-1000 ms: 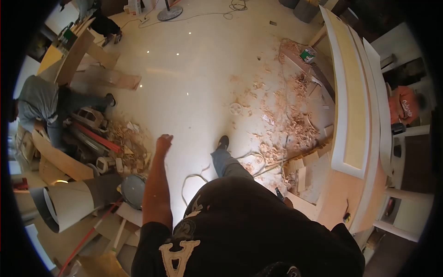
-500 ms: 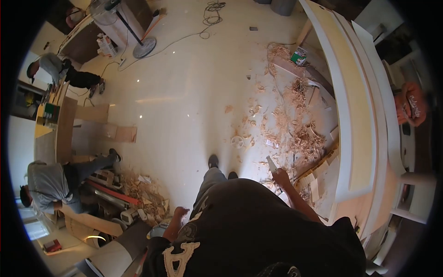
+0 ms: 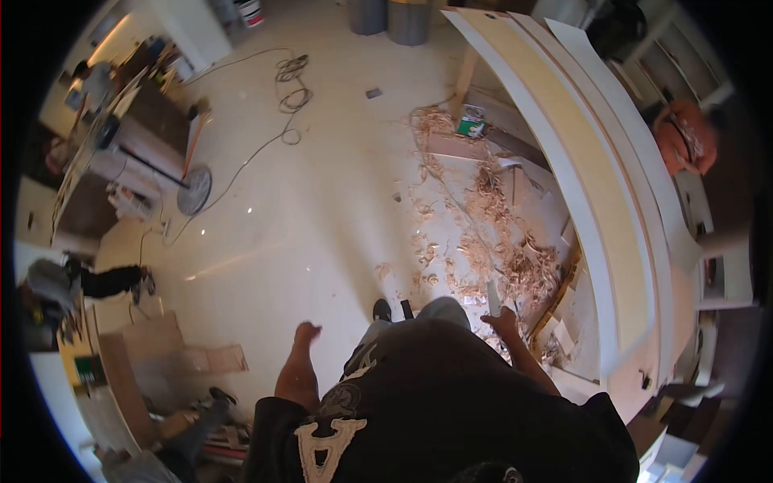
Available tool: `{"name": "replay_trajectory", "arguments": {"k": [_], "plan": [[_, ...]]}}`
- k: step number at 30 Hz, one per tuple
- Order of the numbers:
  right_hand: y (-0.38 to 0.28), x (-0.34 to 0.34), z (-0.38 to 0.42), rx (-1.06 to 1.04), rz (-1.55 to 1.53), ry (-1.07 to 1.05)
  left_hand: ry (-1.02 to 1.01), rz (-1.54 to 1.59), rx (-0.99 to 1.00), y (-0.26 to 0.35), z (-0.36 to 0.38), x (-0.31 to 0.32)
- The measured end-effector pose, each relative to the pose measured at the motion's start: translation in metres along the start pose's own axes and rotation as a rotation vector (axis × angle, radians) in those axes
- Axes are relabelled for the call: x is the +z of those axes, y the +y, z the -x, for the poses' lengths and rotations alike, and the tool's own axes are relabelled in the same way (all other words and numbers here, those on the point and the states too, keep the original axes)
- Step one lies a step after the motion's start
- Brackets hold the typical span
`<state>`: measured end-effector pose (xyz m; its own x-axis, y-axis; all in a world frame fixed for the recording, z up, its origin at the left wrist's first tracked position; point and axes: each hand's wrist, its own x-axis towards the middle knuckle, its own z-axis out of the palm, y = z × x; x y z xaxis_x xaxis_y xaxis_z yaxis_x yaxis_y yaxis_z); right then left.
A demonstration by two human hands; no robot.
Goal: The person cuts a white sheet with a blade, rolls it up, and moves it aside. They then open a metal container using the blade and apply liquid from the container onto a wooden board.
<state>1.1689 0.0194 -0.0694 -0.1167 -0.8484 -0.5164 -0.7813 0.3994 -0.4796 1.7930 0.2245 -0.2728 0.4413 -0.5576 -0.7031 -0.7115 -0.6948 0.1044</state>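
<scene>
A workshop floor is seen from above through a wide, rounded lens, with the wearer's black printed shirt (image 3: pixel 435 410) filling the bottom of the view. Two bare hands are shown. The right hand (image 3: pixel 505 322) is held out low beside the right leg, its fingers closed around one slim, pale stick-like tool (image 3: pixel 493 296). The tool is whitish, narrow and straight, and it points up and away from the hand, over the edge of the wood shavings (image 3: pixel 491 233); what kind of tool it is cannot be told. The left hand (image 3: pixel 307 332) is raised at the end of a bare forearm and holds nothing, with its fingers loosely curled; how far apart they are cannot be made out.

One dark shoe (image 3: pixel 382 309) is seen on the pale floor (image 3: pixel 306 217). One long curved white and yellow counter (image 3: pixel 588 185) runs down the right side, with the shavings heaped along its foot and one small green and white box (image 3: pixel 471 122) lying among them. One coiled cable (image 3: pixel 291 80) lies near the top. One person in an orange shirt (image 3: pixel 680 137) is seen beyond the counter, and at least two more people (image 3: pixel 97 282) are at work at the left edge.
</scene>
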Motion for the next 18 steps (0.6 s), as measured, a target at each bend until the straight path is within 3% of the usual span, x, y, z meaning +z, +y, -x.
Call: {"name": "replay_trajectory", "arguments": {"k": [1, 5, 8, 10, 13, 14, 16, 18], "plan": [[-0.023, -0.011, 0.001, -0.009, 0.102, 0.091, 0.010, 0.022, 0.027, 0.059, 0.028, -0.106], [-0.053, -0.019, -0.044, 0.146, -0.234, 0.215, 0.217, 0.129, 0.201, 0.162, -0.085, -0.241], [-0.076, -0.037, -0.099, 0.155, -0.467, 0.276, 0.278, 0.233, 0.289, 0.243, -0.132, -0.301], [-0.117, -0.071, -0.137, 0.161, -0.616, 0.279, 0.256, 0.116, 0.345, 0.274, -0.172, -0.300], [-0.154, -0.122, -0.228, -0.203, -0.295, 0.519, 0.227, -0.099, 0.488, 0.282, -0.236, -0.254], [-0.166, -0.138, -0.262, -0.218, -0.197, 0.648, 0.166, -0.192, 0.542, 0.295, -0.212, -0.256], [-0.212, -0.192, -0.312, -0.251, -0.237, 0.686, -0.209, -0.506, 0.658, 0.301, -0.207, -0.246], [-0.231, -0.231, -0.382, -0.289, -0.098, 0.842, -0.358, -0.258, 0.355, 0.299, -0.204, -0.235]]}}
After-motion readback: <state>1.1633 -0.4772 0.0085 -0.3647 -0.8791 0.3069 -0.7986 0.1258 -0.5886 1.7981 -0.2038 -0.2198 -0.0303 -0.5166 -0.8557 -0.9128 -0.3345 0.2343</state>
